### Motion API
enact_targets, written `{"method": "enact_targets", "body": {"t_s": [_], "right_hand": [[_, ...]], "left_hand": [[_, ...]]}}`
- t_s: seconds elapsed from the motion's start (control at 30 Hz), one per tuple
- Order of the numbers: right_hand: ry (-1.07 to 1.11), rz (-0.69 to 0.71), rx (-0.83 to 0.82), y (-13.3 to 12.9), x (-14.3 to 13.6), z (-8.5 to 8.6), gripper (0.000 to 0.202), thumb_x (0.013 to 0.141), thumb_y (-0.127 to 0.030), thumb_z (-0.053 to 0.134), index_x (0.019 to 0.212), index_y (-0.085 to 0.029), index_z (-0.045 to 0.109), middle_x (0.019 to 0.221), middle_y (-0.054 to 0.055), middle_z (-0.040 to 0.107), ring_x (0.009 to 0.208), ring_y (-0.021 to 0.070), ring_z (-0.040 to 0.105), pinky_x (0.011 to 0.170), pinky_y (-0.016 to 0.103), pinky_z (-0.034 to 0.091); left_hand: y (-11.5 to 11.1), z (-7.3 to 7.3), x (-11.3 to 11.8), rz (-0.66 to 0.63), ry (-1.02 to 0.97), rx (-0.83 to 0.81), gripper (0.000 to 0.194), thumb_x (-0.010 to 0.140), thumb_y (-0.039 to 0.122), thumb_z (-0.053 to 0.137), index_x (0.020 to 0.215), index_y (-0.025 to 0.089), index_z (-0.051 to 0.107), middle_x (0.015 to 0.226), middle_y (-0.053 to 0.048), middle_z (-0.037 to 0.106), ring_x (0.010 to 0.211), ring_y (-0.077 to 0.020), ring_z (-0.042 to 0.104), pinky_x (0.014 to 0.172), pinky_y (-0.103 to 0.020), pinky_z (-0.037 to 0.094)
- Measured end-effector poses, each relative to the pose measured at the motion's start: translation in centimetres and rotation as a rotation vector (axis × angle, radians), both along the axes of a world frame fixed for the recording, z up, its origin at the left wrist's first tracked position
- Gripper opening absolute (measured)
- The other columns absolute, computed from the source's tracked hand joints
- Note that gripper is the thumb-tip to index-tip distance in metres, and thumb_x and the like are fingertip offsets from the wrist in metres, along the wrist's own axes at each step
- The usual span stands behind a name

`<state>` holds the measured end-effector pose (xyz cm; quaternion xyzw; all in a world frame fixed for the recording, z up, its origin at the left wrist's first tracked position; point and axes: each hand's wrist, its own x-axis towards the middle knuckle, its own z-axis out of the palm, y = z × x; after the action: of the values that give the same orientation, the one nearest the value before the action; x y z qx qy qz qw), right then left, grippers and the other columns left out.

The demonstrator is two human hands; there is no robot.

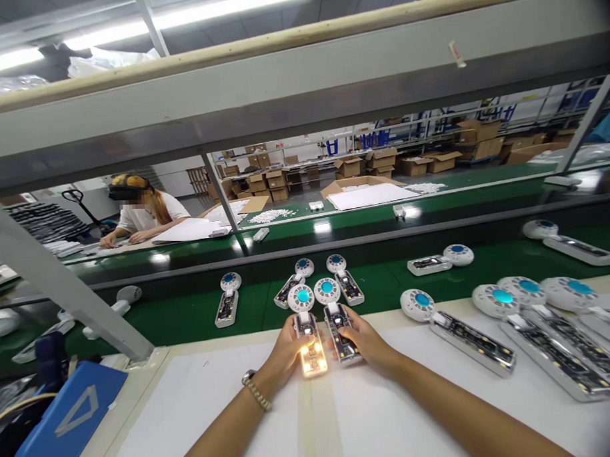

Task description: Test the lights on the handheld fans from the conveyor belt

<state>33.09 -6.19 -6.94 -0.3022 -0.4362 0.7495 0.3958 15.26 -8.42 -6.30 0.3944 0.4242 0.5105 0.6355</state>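
Observation:
My left hand (pixel 288 349) is closed around a handheld device (pixel 314 358) with a clear casing, its lower part lit warm yellow. A round white head (pixel 301 298) with a glowing blue centre tops it. Gripped in my right hand (pixel 363 340) is a second device (pixel 343 339) of the same kind, its casing unlit and its board showing. Its round head (pixel 327 291) also has a blue centre. Both are held side by side over the white sheet, thumbs on their fronts. Just beyond, two similar devices (pixel 350 287) lie on the green belt (pixel 258 310).
Several more devices (pixel 474 342) lie at right along the white-covered table (pixel 392 425). Others rest on the belt. A blue bin (pixel 66 423) stands at left, beside a slanted metal post (pixel 72 290). An overhead beam (pixel 280 76) crosses above. Across the line sits a co-worker (pixel 154 214).

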Motion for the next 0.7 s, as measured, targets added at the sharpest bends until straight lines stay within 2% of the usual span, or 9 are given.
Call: {"method": "enact_targets", "body": {"t_s": [0.17, 0.27, 0.4, 0.5, 0.7], "right_hand": [[0.064, 0.022, 0.0, -0.18, 0.19, 0.15, 0.074, 0.067, -0.029, 0.065, 0.129, -0.023, 0.025, 0.1, 0.006, 0.062, 0.084, 0.0232, 0.063, 0.066, 0.035, 0.05], [0.091, 0.015, 0.043, -0.16, 0.22, 0.03, 0.074, 0.067, -0.03, 0.067, 0.129, -0.021, 0.028, 0.1, 0.007, 0.062, 0.088, 0.0229, 0.061, 0.074, 0.036, 0.048], [0.076, 0.015, 0.052, -0.01, 0.22, -0.25, 0.066, 0.07, -0.031, 0.065, 0.127, -0.023, 0.032, 0.095, 0.005, 0.063, 0.085, 0.0228, 0.061, 0.072, 0.036, 0.048], [0.101, 0.022, 0.073, 0.09, 0.2, -0.39, 0.064, 0.069, -0.03, 0.066, 0.125, -0.023, 0.034, 0.102, 0.006, 0.061, 0.096, 0.0237, 0.058, 0.077, 0.036, 0.048], [0.087, 0.008, 0.064, 0.06, 0.12, -0.26, 0.067, 0.067, -0.03, 0.067, 0.124, -0.024, 0.032, 0.107, 0.006, 0.058, 0.098, 0.0237, 0.057, 0.077, 0.035, 0.048]], "left_hand": [[0.19, -0.65, -0.39, -0.041, 0.014, 0.027, 0.059, 0.056, 0.019, 0.076, 0.104, 0.018, 0.042, 0.088, -0.007, 0.062, 0.08, -0.0218, 0.062, 0.075, -0.036, 0.046], [0.24, -0.74, -0.42, -0.048, 0.023, 0.038, 0.062, 0.054, 0.02, 0.077, 0.104, 0.018, 0.041, 0.087, -0.007, 0.062, 0.08, -0.0218, 0.062, 0.076, -0.036, 0.046], [0.15, -0.34, -0.12, -0.006, 0.034, -0.011, 0.052, 0.059, 0.018, 0.072, 0.102, 0.018, 0.042, 0.088, -0.007, 0.062, 0.082, -0.0209, 0.061, 0.079, -0.036, 0.045], [0.08, -0.11, -0.02, -0.008, 0.01, -0.016, 0.049, 0.061, 0.016, 0.069, 0.102, 0.018, 0.043, 0.086, -0.005, 0.063, 0.084, -0.0208, 0.062, 0.08, -0.036, 0.045], [0.19, -0.48, -0.4, -0.054, 0.006, 0.022, 0.055, 0.058, 0.017, 0.074, 0.104, 0.018, 0.044, 0.085, -0.006, 0.063, 0.083, -0.0208, 0.061, 0.078, -0.034, 0.045]]}}
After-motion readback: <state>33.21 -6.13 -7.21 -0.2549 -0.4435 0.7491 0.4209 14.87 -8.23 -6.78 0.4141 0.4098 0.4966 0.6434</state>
